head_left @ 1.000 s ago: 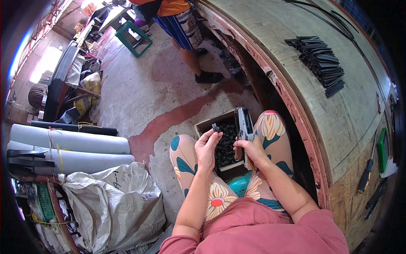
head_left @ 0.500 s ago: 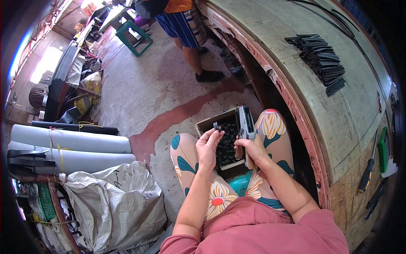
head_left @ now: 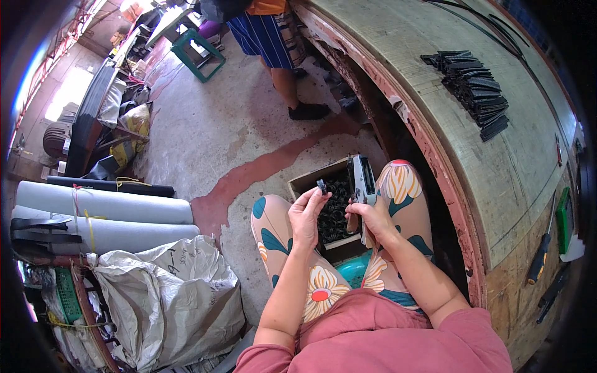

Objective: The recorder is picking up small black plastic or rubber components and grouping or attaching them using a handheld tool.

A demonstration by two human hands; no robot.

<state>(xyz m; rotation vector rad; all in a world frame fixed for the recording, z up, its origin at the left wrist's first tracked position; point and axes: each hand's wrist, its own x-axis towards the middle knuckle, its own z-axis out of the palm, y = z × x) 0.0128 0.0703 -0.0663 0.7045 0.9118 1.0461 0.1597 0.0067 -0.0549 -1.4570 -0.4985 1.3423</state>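
Note:
Between the fingertips of my left hand (head_left: 305, 214) is a small black ring-shaped loop (head_left: 321, 186), held upright. My right hand (head_left: 372, 219) is wrapped round the handle of a grey metal stapler (head_left: 360, 177), its head pointing away from me. The loop and the stapler are a short gap apart. Below them, between my knees, stands a wooden box (head_left: 301, 182) full of similar small black loops (head_left: 336, 214). My right hand and the stapler cover its right part.
To my right curves a wooden workbench (head_left: 429, 112) bearing a pile of black ribbed strips (head_left: 476, 90) and a screwdriver (head_left: 539, 258). A white sack (head_left: 168, 298) and grey rolls (head_left: 106, 205) lie at left. Ahead stand a person (head_left: 283, 74) and a green stool (head_left: 196, 56).
The small black loop has turned in my left fingertips and now stands more upright. My right hand and the stapler have hardly moved.

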